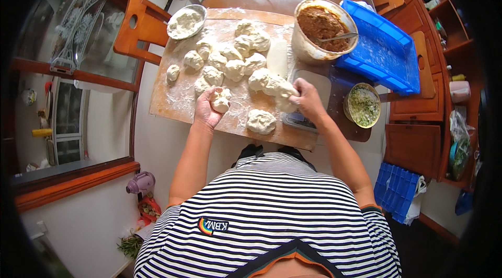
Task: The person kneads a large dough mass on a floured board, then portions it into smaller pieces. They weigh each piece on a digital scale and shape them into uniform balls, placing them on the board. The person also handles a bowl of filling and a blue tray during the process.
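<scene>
My left hand (207, 108) cups a small lump of dough (221, 100) over the board's near part. My right hand (308, 99) has its fingers closed on the right end of a lumpy strip of dough (271, 83). Both hands are over a floured wooden board (231, 125). Several dough lumps (234, 69) sit clustered beyond my hands. One separate lump (261, 121) rests near the front edge, between my hands, and a small one (173, 73) lies at the left. A smooth, pale oblong piece (277, 57) lies beyond the strip; its material is unclear.
A bowl of flour (186, 22) stands at the back left. To the right are a tub of brown filling (322, 27) with a spoon in it, a blue plastic crate (386, 48) and a bowl of chopped greens (364, 104). A wooden chair (139, 29) stands left of the table.
</scene>
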{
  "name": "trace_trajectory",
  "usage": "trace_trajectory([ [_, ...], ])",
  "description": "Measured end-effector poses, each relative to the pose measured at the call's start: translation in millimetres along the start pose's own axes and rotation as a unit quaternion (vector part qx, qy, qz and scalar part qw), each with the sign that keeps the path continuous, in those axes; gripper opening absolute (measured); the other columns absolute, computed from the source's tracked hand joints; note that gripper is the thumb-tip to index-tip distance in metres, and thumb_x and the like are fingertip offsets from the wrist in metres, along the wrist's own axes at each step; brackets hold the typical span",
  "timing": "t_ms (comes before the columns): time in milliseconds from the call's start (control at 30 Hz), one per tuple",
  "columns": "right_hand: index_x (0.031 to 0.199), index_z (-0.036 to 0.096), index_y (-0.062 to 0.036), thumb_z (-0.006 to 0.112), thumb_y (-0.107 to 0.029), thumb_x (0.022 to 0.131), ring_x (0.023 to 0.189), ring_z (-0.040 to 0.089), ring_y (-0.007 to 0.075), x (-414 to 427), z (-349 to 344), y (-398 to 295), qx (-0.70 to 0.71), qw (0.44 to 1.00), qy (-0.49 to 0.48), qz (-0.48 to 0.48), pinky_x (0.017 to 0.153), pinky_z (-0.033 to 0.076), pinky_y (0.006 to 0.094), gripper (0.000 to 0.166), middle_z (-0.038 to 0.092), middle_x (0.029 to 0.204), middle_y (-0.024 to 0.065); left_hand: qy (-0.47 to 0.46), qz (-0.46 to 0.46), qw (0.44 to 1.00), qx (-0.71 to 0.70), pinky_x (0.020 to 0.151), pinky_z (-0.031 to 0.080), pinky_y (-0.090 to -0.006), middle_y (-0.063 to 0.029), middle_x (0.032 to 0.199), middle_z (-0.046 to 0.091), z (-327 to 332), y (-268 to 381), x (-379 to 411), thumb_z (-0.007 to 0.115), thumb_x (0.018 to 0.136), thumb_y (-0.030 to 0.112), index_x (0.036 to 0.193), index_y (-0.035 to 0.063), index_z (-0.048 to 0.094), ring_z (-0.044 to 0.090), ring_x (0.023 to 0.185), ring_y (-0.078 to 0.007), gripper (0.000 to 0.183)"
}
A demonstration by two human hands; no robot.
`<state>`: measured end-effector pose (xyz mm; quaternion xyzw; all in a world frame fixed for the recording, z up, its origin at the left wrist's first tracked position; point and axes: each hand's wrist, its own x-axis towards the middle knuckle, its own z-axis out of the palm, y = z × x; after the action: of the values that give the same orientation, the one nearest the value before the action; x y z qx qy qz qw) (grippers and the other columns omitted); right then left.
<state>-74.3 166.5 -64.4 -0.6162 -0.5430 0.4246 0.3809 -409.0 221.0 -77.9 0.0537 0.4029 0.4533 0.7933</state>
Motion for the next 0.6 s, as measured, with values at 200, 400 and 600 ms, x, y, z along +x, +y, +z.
trace_trajectory([
  [200,0.101,0.065,0.0010,0.082,-0.018,0.078,0.078,0.068,0.0292,27.3,75.1,-12.1,-0.078,0.996,-0.035,0.007,0.074,0.055,0.0390,0.034,0.070,0.087,0.0156,0.012,-0.023,0.999,0.037,0.080,0.060,-0.0403,-0.0121,0.101,0.068,-12.2,-19.8,5.7,0.065,0.093,0.010,0.104,-0.0001,0.064,0.068,0.091,-0.0247,0.015],
  [400,0.106,0.066,-0.0078,0.078,-0.018,0.077,0.096,0.063,0.0342,40.1,60.3,-2.0,-0.413,0.900,0.083,-0.116,0.079,0.054,0.0461,0.033,0.062,0.104,0.0170,-0.093,-0.092,0.981,0.141,0.080,0.061,-0.0368,-0.0127,0.110,0.067,15.7,-47.1,22.9,0.057,0.096,0.005,0.120,-0.0003,0.063,0.068,0.094,-0.0205,0.025],
  [600,0.090,0.060,-0.0045,0.069,-0.005,0.070,0.073,0.058,0.0213,35.8,36.4,5.0,-0.191,0.978,0.064,-0.042,0.066,0.050,0.0356,0.022,0.058,0.080,0.0095,-0.078,-0.102,0.978,0.167,0.076,0.061,-0.0342,-0.0120,0.111,0.066,63.1,-66.7,68.2,0.054,0.094,0.001,0.129,0.0003,0.059,0.068,0.091,-0.0193,0.035],
])
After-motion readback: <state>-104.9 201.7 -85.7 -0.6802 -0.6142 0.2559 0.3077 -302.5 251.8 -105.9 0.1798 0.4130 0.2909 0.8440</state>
